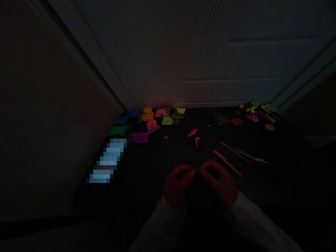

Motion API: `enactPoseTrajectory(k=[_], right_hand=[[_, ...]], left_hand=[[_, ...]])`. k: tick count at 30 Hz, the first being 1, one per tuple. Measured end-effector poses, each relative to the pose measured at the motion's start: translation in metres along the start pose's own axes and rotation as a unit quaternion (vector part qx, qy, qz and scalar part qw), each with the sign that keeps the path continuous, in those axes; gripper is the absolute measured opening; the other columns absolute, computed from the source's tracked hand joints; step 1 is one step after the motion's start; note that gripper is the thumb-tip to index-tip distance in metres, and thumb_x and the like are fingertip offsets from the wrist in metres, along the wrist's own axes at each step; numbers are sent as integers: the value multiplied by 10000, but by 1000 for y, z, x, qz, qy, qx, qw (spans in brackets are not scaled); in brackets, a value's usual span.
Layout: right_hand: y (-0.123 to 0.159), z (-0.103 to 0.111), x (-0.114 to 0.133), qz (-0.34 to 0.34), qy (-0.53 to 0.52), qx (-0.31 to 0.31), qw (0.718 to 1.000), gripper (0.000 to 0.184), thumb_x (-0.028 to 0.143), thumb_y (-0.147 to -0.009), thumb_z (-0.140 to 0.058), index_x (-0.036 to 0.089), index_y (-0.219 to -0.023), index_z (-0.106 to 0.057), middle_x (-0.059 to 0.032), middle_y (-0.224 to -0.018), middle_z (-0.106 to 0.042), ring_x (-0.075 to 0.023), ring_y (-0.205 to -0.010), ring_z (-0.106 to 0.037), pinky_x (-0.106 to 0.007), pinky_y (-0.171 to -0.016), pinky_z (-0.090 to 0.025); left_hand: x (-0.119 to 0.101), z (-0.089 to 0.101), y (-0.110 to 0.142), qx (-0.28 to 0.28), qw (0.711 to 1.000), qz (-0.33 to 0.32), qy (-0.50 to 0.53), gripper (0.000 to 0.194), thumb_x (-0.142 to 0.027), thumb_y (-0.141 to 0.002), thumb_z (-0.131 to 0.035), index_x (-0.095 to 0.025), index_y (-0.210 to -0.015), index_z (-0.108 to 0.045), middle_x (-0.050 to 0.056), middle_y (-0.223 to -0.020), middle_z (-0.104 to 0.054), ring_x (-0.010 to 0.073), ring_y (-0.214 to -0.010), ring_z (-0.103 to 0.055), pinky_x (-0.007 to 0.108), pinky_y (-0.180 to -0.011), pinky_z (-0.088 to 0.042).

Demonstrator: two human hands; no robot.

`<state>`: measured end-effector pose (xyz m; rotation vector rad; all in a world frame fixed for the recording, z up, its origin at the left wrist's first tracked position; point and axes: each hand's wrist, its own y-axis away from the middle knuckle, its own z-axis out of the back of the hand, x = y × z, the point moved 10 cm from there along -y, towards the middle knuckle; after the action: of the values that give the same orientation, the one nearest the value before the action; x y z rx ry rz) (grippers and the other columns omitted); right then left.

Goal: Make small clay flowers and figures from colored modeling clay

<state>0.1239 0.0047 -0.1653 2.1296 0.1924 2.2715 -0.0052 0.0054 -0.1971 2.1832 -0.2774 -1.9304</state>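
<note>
My left hand (179, 183) and my right hand (219, 180) are held close together over the dark table's near part. Both pinch the ends of a small thin strip (197, 170), seemingly modelling clay; its colour is hard to tell in the dim light. Just beyond them lie a pink ridged clay piece (193, 132) and a bent pink clay piece (197, 142) on something dark. Right of my right hand rest a pink plastic clay knife (227, 163), a slim pink modelling tool (236, 153) and a pair of scissors (252, 156).
Coloured clay packets, including a purple packet (140, 137) and a green packet (119, 131), lie at the back left. A bright pixelated panel (109, 161) is at the left edge. Small clay figures, one a pink figure (252, 118), sit at the back right before a white panelled door (168, 52).
</note>
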Motion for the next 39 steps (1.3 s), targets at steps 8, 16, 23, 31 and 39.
enactPoseTrajectory(k=[8,16,23,31,39], right_hand=[[-2,2,0,-3,11,-8,1000,138,313,-715,-540,175,-723,-533,9,-661,-538,-112,-636,-513,-227,-588,-405],[0,0,-1,0,-36,13,999,141,306,-723,-542,191,-803,-546,9,-711,-563,-114,-688,-532,-234,-634,-408],[-4,12,7,12,-76,-18,997,155,328,-762,-485,192,-795,-554,13,-652,-567,-115,-654,-535,-252,-627,-416],[-17,45,143,246,-49,-52,967,127,238,-769,-499,250,-870,-575,16,-736,-599,-105,-691,-562,-251,-641,-455],[-14,44,218,366,-113,-12,923,114,266,-762,-515,282,-841,-596,-1,-792,-595,-141,-734,-563,-294,-643,-477]], left_hand=[[2,0,2,-4,1000,24,3,213,-301,-623,-632,-178,-796,-616,21,-731,-646,134,-680,-586,232,-627,-450],[-5,2,1,-22,999,-1,-31,142,-284,-613,-638,-182,-711,-623,-7,-656,-624,112,-630,-561,213,-593,-427],[-23,-4,-1,-27,998,-10,51,141,-268,-608,-648,-179,-712,-621,-18,-652,-614,85,-608,-543,198,-592,-418],[-167,-53,-5,91,964,-170,182,61,-198,-607,-629,-167,-658,-618,-9,-629,-610,94,-600,-554,215,-591,-429],[-233,-77,8,180,943,-226,168,62,-221,-633,-611,-177,-676,-614,12,-659,-620,144,-677,-580,271,-672,-452]])
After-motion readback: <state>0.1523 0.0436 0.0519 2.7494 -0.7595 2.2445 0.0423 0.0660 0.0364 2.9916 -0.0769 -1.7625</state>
